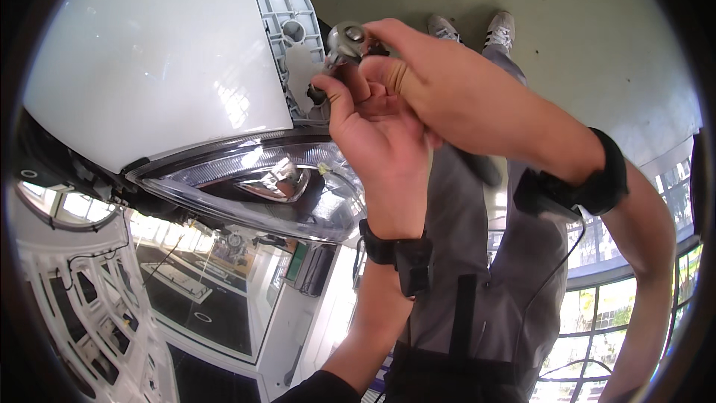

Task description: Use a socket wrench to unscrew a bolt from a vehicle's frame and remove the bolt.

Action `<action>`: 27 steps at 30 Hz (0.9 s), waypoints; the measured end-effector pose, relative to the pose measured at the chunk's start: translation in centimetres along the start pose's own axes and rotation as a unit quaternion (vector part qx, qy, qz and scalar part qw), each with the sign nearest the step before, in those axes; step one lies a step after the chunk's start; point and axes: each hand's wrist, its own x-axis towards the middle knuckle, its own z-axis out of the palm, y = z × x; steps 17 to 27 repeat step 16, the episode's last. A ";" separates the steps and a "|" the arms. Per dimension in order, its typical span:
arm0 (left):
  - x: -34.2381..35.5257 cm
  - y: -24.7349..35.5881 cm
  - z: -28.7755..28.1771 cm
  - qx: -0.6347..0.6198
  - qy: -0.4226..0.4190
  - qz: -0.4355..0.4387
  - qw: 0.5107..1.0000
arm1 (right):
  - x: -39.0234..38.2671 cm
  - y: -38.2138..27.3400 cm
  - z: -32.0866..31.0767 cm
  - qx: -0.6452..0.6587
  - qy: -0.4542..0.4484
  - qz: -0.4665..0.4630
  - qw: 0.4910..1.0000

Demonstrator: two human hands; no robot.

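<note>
My right hand (406,67) is closed around a ratchet wrench, and its rounded silver head (347,39) sticks out past my fingers. The handle is mostly hidden in my grip. Just below it, my left hand (380,134) is turned palm up with curled fingers. Between its thumb and fingers shows a small dark piece (317,95), too covered to name exactly. Both hands are close together, over the edge of a light grey ribbed plastic strip (294,30) on the car front and above the clear headlight (261,175).
A white car panel (156,52) fills the upper left, bordering the ribbed strip and headlight. White body parts with openings (89,313) are at the lower left. A greenish floor (597,22) lies at the upper right. Black bands with small devices (414,265) are strapped to both my arms.
</note>
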 end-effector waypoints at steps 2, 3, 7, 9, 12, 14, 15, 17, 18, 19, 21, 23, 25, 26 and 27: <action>0.2 0.3 0.0 -0.010 -0.028 0.008 1.000 | 0.2 0.0 -0.9 -0.227 -0.056 -0.025 0.972; 0.1 0.2 0.1 0.008 -0.020 0.020 1.000 | 0.3 0.5 -1.1 -0.243 -0.047 -0.041 0.968; 0.3 -0.1 0.0 0.036 0.015 0.060 0.997 | 0.0 1.6 -1.1 -0.272 -0.029 -0.118 0.955; 0.8 0.3 -1.1 0.052 -0.041 0.034 0.997 | -0.5 1.5 -0.8 -0.149 -0.066 -0.020 0.986; 1.1 0.4 -0.8 0.116 -0.036 0.046 0.992 | -0.5 -0.3 -0.4 0.159 -0.120 0.268 0.943; 1.4 0.2 -0.6 0.076 -0.040 0.040 0.996 | -0.5 -0.7 -1.4 0.150 -0.105 0.248 0.951; 1.4 0.0 -0.5 0.049 -0.039 0.051 0.997 | -0.4 -0.4 -1.3 0.032 -0.085 0.168 0.982; 1.8 0.3 -1.0 0.042 -0.094 0.029 0.994 | -0.1 0.5 -1.1 -0.087 -0.062 0.085 0.991; 1.8 0.3 -1.0 0.042 -0.094 0.029 0.994 | -0.1 0.5 -1.1 -0.087 -0.062 0.085 0.991; 1.8 0.3 -1.0 0.042 -0.094 0.029 0.994 | -0.1 0.5 -1.1 -0.087 -0.062 0.085 0.991; 1.8 0.3 -1.0 0.042 -0.094 0.029 0.994 | -0.1 0.5 -1.1 -0.087 -0.062 0.085 0.991; 1.8 0.3 -1.0 0.042 -0.094 0.029 0.994 | -0.1 0.5 -1.1 -0.087 -0.062 0.085 0.991; 1.8 0.3 -1.0 0.042 -0.094 0.029 0.994 | -0.1 0.5 -1.1 -0.087 -0.062 0.085 0.991; 1.8 0.3 -1.0 0.042 -0.094 0.029 0.994 | -0.1 0.5 -1.1 -0.087 -0.062 0.085 0.991; 1.8 0.3 -1.0 0.042 -0.094 0.029 0.994 | -0.1 0.5 -1.1 -0.087 -0.062 0.085 0.991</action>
